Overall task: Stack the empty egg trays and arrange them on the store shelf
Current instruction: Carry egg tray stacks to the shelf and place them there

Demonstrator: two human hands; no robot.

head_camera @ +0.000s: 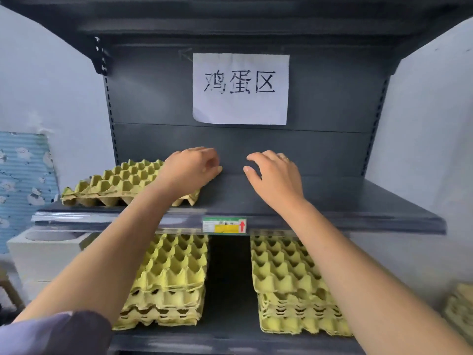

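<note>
A short stack of yellow-green egg trays [120, 180] lies at the left end of the dark upper shelf [358, 201]. My left hand [190, 166] hovers over the stack's right rear corner with its fingers loosely curled past the tray edge, and it grips nothing that I can see. To its right, my right hand [276, 178] is spread above the bare middle of the shelf and holds nothing. On the lower shelf [230, 339] stand two taller tray stacks, one on the left [174, 278] and one on the right [284, 278], with a dark gap between them.
A white paper sign [240, 88] hangs on the shelf's back panel. A price tag [224, 225] sits on the front rail. A white block [43, 252] and a blue patterned sheet [20, 175] are at the left. More trays [460, 308] show at the right edge.
</note>
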